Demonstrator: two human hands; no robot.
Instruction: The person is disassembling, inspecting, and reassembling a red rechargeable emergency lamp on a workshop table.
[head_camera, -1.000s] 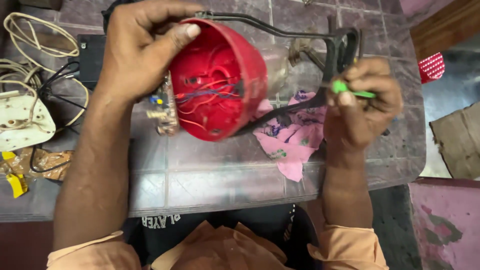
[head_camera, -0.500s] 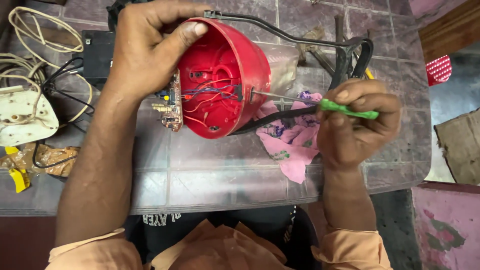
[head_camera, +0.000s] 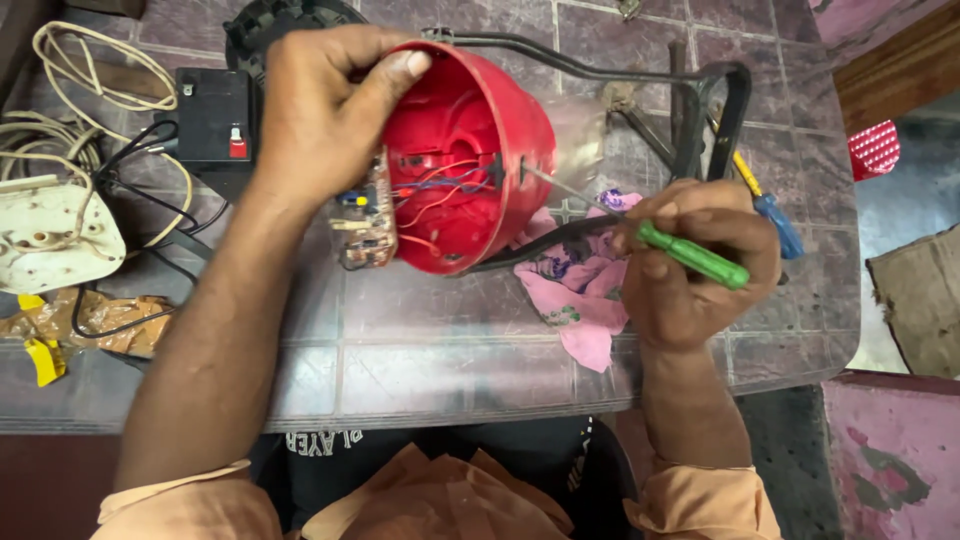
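Observation:
My left hand (head_camera: 325, 115) grips the rim of a red plastic bowl-shaped housing (head_camera: 465, 160), tilted so its open side faces me. Inside it run red and blue wires, and a small brown circuit board (head_camera: 362, 215) hangs at its left edge. My right hand (head_camera: 700, 265) holds a green-handled screwdriver (head_camera: 692, 253); its thin metal shaft reaches left into the housing. A black strap or cable (head_camera: 540, 245) passes under my right hand toward the housing. A pink printed cloth (head_camera: 580, 290) lies on the table below the screwdriver.
The tiled grey tabletop (head_camera: 400, 350) holds a black box with a red switch (head_camera: 213, 120), a white socket board (head_camera: 50, 235) with coiled cables, crumpled brown tape (head_camera: 100, 315), a blue-handled screwdriver (head_camera: 775, 215) and a black metal frame (head_camera: 710, 110). The table's right edge drops off.
My right hand has turned the green screwdriver from upright to pointing left, and its tip now sits inside the red housing. The left hand keeps holding the housing.

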